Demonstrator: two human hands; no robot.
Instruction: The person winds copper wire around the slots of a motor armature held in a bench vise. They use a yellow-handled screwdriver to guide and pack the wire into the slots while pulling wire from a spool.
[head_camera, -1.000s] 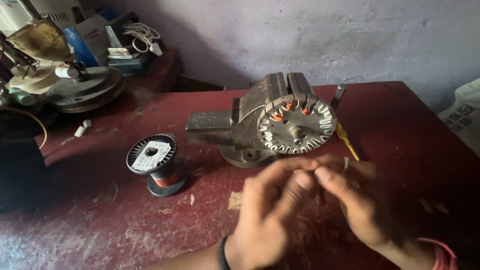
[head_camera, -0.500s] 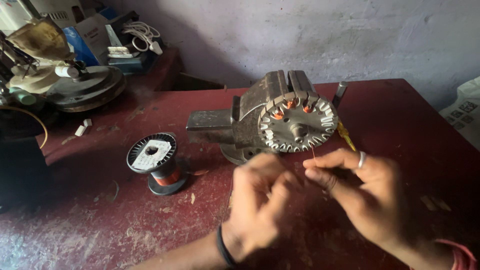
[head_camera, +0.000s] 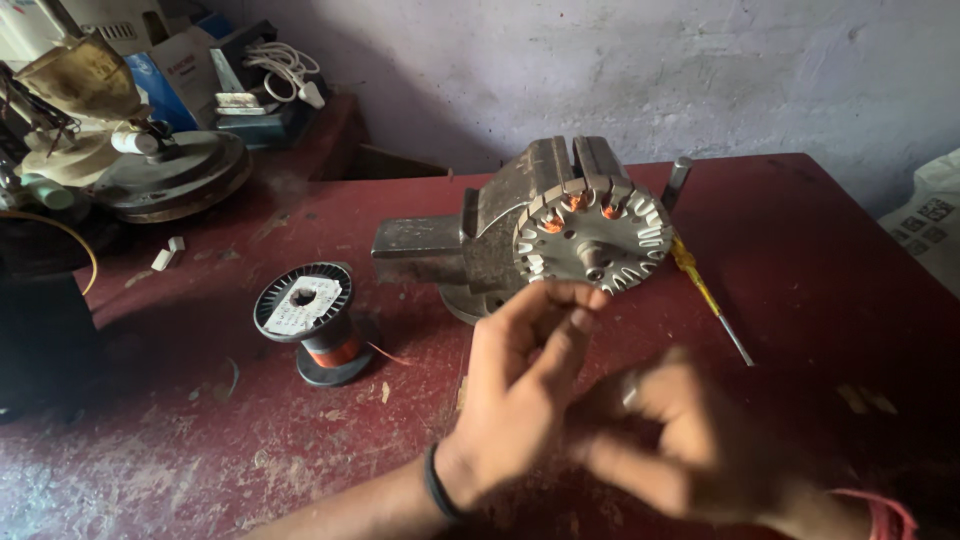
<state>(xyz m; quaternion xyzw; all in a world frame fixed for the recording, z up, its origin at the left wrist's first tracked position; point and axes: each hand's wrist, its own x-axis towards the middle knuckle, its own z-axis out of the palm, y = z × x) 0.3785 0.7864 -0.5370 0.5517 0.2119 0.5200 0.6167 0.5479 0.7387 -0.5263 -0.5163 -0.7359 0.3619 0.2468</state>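
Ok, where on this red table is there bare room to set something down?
The table is bare on the right, beyond the screwdriver, and at the front left, below the wire spool. It is crowded around the vise holding the round stator, where the left hand and the blurred right hand work.

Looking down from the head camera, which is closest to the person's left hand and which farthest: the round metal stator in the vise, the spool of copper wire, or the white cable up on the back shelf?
From the left hand:
1. Round grey metal stator clamped in the vise, just above the fingertips.
2. Black spool of copper wire, off to the left on the red table.
3. White cable, far back left on the shelf.
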